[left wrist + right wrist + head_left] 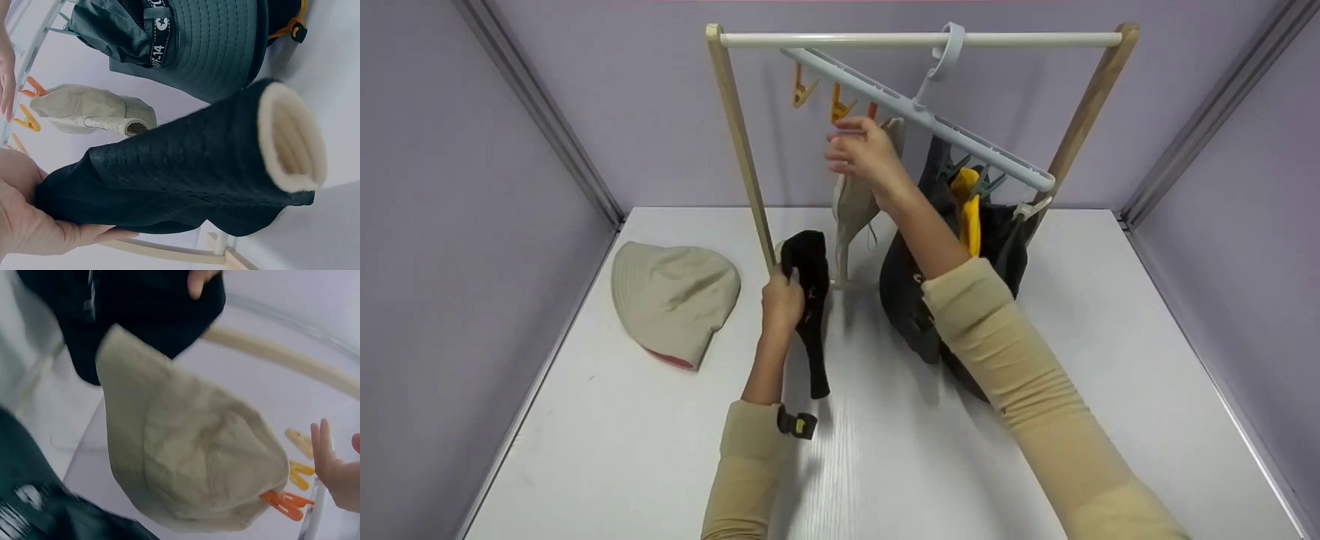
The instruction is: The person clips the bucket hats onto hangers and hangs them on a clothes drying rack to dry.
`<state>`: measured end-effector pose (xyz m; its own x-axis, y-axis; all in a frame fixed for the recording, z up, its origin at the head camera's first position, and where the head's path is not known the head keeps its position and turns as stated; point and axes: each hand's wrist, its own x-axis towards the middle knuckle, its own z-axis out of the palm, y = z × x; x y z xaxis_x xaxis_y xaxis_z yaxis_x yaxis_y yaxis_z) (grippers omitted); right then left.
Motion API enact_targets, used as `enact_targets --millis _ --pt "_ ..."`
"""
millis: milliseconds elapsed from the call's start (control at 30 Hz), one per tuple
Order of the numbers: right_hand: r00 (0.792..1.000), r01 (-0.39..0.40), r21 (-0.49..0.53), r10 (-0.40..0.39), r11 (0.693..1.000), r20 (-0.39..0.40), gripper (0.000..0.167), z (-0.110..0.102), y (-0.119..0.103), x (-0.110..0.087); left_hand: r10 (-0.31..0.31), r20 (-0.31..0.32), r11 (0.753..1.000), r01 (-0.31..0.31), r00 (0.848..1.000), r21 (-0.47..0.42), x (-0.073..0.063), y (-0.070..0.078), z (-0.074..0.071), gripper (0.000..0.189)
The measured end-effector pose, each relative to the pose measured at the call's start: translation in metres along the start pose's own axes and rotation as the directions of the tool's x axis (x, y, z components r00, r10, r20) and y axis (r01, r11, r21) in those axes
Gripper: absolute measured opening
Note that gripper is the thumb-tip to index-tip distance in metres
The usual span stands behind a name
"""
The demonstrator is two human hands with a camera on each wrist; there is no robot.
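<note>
In the head view my left hand (784,300) grips a black bucket hat (814,277), held over the white table by its upper end. Cream fleece lining shows inside its curled brim in the left wrist view. My right hand (866,154) is raised at the clip hanger (919,112), fingers extended and holding nothing, beside the yellow clip (840,112). Just behind it hangs a beige hat (191,444), pinched at its edge by an orange clip (284,503). A pale orange clip (801,91) hangs without a hat at the hanger's far left end.
Dark hats (907,300), one with a lettered band, hang from the hanger's right half beside a yellow strap (971,217). Another beige bucket hat (675,292) lies on the table at left. A wooden rack (739,135) with a white rod (840,40) carries the tilted hanger.
</note>
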<state>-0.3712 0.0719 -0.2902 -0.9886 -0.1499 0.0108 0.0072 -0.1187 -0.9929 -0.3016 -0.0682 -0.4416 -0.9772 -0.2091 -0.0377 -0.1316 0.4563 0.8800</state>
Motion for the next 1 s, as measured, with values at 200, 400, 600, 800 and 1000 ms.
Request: enact_targets --millis 200,400,600,800,1000 --pt "0.981 -0.188 0.074 0.19 0.979 -0.024 0.057 -0.005 -0.016 0.029 -0.004 0.023 1.0 0.004 1.0 0.001 0.002 0.005 0.0 0.039" --pt "0.97 -0.24 0.252 0.221 0.937 0.1 0.089 -0.011 -0.007 0.03 -0.007 0.043 1.0 0.005 0.999 0.027 0.002 0.006 0.003 0.04" --pt "0.984 -0.168 0.336 0.138 0.927 0.11 0.09 -0.011 0.0 0.035 0.013 0.044 0.999 -0.014 0.999 0.037 0.002 0.007 0.005 0.04" --pt "0.989 -0.146 0.381 0.142 0.913 0.041 0.089 -0.009 0.001 0.041 0.014 0.051 0.999 -0.016 0.999 0.039 0.004 0.008 0.005 0.039" --pt "0.991 -0.091 0.385 0.121 0.919 -0.055 0.089 -0.008 0.001 0.044 0.018 0.061 0.999 -0.02 0.998 0.035 0.004 0.009 0.005 0.038"
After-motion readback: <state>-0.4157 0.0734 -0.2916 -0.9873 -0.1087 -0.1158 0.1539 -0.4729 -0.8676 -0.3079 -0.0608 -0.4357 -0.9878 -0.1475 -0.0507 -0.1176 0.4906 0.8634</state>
